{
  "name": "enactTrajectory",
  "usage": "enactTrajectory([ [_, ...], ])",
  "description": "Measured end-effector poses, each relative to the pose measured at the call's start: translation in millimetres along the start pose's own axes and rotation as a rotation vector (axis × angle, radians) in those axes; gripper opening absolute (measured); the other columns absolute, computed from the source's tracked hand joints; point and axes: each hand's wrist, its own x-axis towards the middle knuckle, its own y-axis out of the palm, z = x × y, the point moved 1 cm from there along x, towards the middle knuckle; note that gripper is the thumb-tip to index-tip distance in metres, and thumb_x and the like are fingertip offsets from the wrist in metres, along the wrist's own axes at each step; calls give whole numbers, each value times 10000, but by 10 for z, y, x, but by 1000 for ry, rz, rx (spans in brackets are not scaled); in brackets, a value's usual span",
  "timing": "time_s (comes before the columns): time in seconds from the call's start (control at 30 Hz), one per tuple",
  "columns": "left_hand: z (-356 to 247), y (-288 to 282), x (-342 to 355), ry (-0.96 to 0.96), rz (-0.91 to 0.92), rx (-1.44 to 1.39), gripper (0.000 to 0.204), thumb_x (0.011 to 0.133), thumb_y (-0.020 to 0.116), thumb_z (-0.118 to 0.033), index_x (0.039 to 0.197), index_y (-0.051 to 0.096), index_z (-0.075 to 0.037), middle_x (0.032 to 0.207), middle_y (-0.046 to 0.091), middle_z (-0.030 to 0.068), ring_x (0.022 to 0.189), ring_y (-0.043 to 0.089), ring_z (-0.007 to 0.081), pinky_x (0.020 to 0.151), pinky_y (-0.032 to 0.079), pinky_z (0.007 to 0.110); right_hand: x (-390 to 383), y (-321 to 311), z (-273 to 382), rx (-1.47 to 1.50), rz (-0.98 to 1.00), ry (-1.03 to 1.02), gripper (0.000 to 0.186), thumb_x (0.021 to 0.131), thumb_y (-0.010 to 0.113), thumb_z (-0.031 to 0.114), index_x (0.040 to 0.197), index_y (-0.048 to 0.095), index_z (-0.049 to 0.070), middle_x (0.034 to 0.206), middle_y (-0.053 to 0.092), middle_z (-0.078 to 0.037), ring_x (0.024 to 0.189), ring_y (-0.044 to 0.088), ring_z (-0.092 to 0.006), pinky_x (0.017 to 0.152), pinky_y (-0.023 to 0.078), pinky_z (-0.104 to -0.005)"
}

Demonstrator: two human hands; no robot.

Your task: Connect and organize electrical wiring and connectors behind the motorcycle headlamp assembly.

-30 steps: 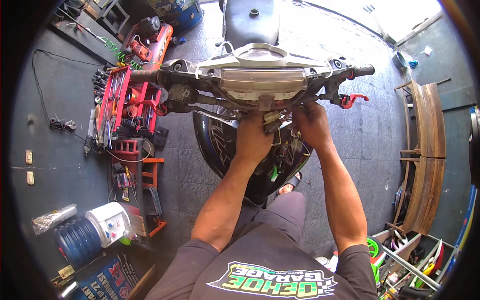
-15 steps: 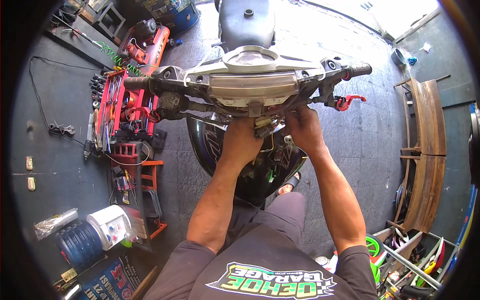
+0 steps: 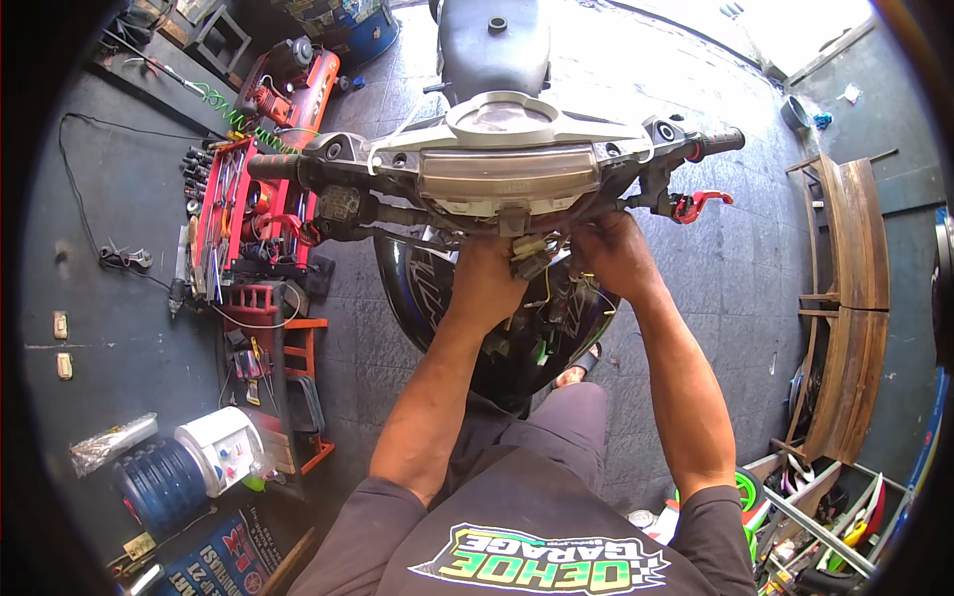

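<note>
Both my hands are at the wiring under a motorcycle's front light unit [image 3: 509,174], below its round instrument panel [image 3: 502,117]. My left hand [image 3: 487,273] is closed just under the unit, its fingertips hidden. Beside it hang a pale connector [image 3: 528,244] and a grey connector [image 3: 535,265] with loose wires. To the right of these, my right hand [image 3: 624,260] has curled fingers among the wires below the handlebar; what they hold is hidden. The black lower bodywork [image 3: 422,298] shows behind and below my hands.
Grips stick out on both sides, with a red lever [image 3: 702,207] at right. A red tool tray [image 3: 231,214] and compressor [image 3: 318,84] stand left. A wooden bench [image 3: 857,308] lines the right wall. The seat [image 3: 494,60] lies beyond the panel.
My right hand has shifted slightly down, its fingers still curled at the wires. My left hand stays under the light unit. The whole view has moved a little.
</note>
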Motion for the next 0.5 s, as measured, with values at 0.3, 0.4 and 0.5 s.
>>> enactTrajectory([
  [0.3, -22, -1, 32, 46, -39, 2, 297, 735, 704, 2, 1025, 733, -53, 913, 718, 185, 873, 678, 392, 757, 532, 445, -33, 10, 82, -80, -74, -37, 224, 979, 550, 162, 968, 668, -28, 675, 625, -44, 610, 618, -124, 570, 505, -323],
  [0.4, 17, -14, 12, 5, -27, 7, 311, 742, 705, 4, 1044, 733, -66, 942, 720, 181, 888, 677, 386, 766, 532, 441, -60, -17, 211, -278, -47, -79, 222, 954, 548, 143, 966, 667, -44, 685, 643, -67, 616, 635, -140, 569, 501, -343],
  [0.5, -4, -30, 23, -17, 6, -4, 307, 744, 703, 9, 1042, 733, -62, 939, 722, 182, 888, 681, 384, 767, 534, 436, -73, -39, 266, -428, -51, -81, 216, 926, 557, 124, 1025, 668, -33, 768, 684, -146, 621, 677, -215, 596, 526, -377],
])
